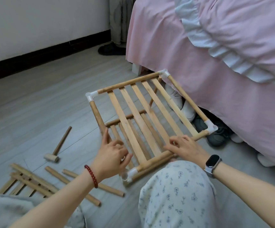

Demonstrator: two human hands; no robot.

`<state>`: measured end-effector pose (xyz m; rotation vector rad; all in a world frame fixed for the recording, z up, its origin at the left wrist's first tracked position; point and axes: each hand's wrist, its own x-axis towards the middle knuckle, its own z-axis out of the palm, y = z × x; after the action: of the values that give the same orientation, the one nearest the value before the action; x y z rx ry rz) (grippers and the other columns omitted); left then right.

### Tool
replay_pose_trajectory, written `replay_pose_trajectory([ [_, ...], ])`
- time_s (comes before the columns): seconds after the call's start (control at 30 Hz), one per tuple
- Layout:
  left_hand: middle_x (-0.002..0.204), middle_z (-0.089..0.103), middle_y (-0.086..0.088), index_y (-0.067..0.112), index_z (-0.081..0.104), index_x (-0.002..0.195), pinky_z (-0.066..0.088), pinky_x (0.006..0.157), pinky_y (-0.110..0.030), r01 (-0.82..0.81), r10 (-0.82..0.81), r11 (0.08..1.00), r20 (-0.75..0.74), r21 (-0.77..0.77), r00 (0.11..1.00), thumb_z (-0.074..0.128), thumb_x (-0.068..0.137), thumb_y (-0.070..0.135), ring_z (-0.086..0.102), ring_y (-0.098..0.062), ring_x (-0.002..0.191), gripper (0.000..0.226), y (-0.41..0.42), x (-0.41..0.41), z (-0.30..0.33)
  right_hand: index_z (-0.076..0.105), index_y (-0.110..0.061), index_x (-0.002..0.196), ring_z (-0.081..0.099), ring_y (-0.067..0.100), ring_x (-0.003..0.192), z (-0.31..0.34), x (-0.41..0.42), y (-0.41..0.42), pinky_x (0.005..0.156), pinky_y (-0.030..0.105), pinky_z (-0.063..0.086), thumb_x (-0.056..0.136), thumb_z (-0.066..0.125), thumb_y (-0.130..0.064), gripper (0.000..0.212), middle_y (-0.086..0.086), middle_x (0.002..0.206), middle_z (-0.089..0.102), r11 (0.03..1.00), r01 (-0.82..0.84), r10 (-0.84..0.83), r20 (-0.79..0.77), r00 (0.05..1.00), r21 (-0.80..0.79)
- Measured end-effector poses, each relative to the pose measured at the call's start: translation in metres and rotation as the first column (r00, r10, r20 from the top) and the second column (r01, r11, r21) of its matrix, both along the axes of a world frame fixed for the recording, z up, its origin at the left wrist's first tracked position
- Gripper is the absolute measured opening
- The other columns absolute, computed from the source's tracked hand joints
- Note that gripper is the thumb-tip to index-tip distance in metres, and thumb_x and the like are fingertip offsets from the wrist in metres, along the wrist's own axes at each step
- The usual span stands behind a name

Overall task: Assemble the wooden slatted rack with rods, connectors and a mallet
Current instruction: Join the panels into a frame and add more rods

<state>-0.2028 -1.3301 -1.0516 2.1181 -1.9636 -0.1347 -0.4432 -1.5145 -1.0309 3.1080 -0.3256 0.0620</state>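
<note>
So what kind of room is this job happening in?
Most likely a bedroom: a bed with pink bedding beside the work, shoes tucked under it, and the rack being built on the floor.

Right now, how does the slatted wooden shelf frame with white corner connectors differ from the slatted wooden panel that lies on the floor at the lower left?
The slatted wooden shelf frame is raised and tilted; the slatted wooden panel lies flat on the grey floor. The frame has white plastic corner connectors; the panel shows none. The left hand and right hand are at the frame; nothing touches the panel. Both have parallel light wood slats.
</note>
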Motion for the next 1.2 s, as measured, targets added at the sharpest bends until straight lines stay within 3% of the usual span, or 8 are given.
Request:
replay_pose_trajectory([
  [0.13,0.051,0.046,0.016,0.030,0.055,0.058,0.012,0.116,-0.053,0.080,-0.082,0.995,0.023,0.064,0.996,0.020,0.089,0.071,0.046,0.001,0.065,0.063,0.005,-0.017,0.004,0.050,-0.029,0.093,0.055,0.016,0.068,-0.007,0.003,-0.003,0.070,0.035,0.045,0.082,0.044,-0.035,0.014,-0.002,0.096,0.046,0.997,0.069,-0.070,0.114,0.991,0.017],
  [0.3,0.057,0.032,0.018,0.029,0.044,0.054,0.049,0.091,-0.054,0.090,-0.072,0.988,0.136,-0.128,0.988,0.039,0.081,0.067,0.047,-0.007,0.059,0.047,-0.010,-0.009,0.025,0.050,-0.029,0.096,0.057,0.018,0.072,0.017,0.019,-0.016,0.078,0.033,0.029,0.083,0.043,-0.030,0.015,0.000,0.088,0.055,0.992,0.124,-0.125,0.216,0.968,0.017],
  [0.47,0.059,0.034,0.016,0.027,0.037,0.061,0.039,0.071,-0.032,-0.160,0.095,0.937,-0.214,-0.311,0.972,0.035,0.084,0.072,0.035,-0.006,0.056,0.050,-0.038,0.021,0.074,0.064,-0.021,0.103,0.058,0.023,0.092,0.067,0.081,-0.042,0.098,0.049,0.033,0.077,0.068,-0.008,0.030,0.001,0.095,0.059,0.961,0.273,-0.263,0.389,0.883,0.030],
  [0.6,0.050,0.040,0.011,0.021,0.046,0.055,0.030,0.065,-0.029,-0.386,0.211,0.880,-0.502,-0.277,0.839,0.055,0.079,0.057,0.040,-0.007,0.047,0.043,-0.053,0.037,0.101,0.063,-0.019,0.113,0.051,0.025,0.118,0.102,0.133,-0.055,0.105,0.050,0.027,0.084,0.059,-0.006,0.033,0.000,0.115,0.061,0.945,0.296,-0.326,0.419,0.848,0.136],
  [0.83,0.053,0.049,0.001,0.010,0.055,0.061,0.031,0.046,-0.019,-0.553,0.394,0.818,-0.549,-0.155,0.737,0.056,0.089,0.047,0.042,-0.011,0.049,0.046,-0.081,0.059,0.120,0.026,-0.012,0.147,0.005,0.019,0.146,0.106,0.185,-0.015,0.118,0.034,0.012,0.099,0.038,-0.016,0.050,0.005,0.157,0.011,0.823,0.221,-0.434,0.329,0.839,0.523],
  [0.93,0.059,0.056,-0.010,-0.002,0.062,0.069,0.037,0.054,-0.031,-0.680,0.508,0.731,-0.615,-0.064,0.603,0.050,0.091,0.051,0.046,-0.019,0.054,0.059,-0.099,0.066,0.124,0.036,-0.011,0.142,0.026,0.018,0.139,0.102,0.189,0.000,0.113,0.029,0.022,0.100,0.034,-0.018,0.042,0.006,0.150,0.030,0.778,0.216,-0.458,0.297,0.838,0.591],
  [1.03,0.062,0.054,-0.007,0.006,0.058,0.069,0.033,0.048,-0.027,-0.734,0.528,0.673,-0.755,0.092,0.390,0.045,0.093,0.053,0.042,-0.016,0.051,0.055,-0.095,0.074,0.120,0.054,-0.015,0.117,0.056,0.026,0.107,0.095,0.188,0.008,0.093,0.041,0.043,0.102,0.030,-0.027,0.031,0.008,0.114,0.062,0.732,0.354,-0.440,0.008,0.898,0.583],
  [1.2,0.077,0.057,-0.008,0.008,0.064,0.087,0.040,0.061,-0.028,-0.618,0.504,0.717,-0.852,0.324,0.138,0.043,0.095,0.048,0.050,-0.017,0.067,0.046,-0.059,0.056,0.076,0.054,-0.018,0.079,0.057,0.026,0.079,0.085,0.177,0.011,0.069,0.035,0.041,0.102,0.021,-0.037,0.045,0.007,0.082,0.062,0.872,0.369,-0.311,-0.217,0.925,0.323],
])
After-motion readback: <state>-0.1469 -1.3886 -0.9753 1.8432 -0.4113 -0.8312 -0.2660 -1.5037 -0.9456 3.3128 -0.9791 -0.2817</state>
